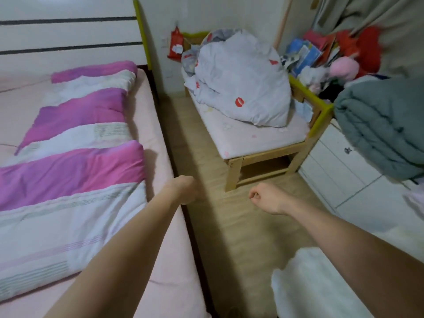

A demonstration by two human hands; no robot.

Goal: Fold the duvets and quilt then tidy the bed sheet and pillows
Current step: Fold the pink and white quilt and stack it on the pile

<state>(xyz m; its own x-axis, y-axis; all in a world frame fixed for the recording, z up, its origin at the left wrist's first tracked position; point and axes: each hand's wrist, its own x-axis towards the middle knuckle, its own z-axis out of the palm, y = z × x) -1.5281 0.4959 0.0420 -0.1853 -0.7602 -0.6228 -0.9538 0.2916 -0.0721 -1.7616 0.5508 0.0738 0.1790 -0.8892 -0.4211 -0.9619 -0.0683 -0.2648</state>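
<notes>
Both bare arms are reaching forward over the floor. The left hand (183, 189) is curling into an empty fist beside the pink bed sheet (158, 125); the right hand (267, 198) is clenching on nothing too. Left of the left hand, a pink-and-white striped duvet (75, 161) is lying folded. Beyond both hands, a crumpled lip-print duvet (241, 81) is sitting on the small wooden bed (263, 154). Right of the right hand, a folded grey quilt (385, 125) is resting on white drawers (332, 171).
</notes>
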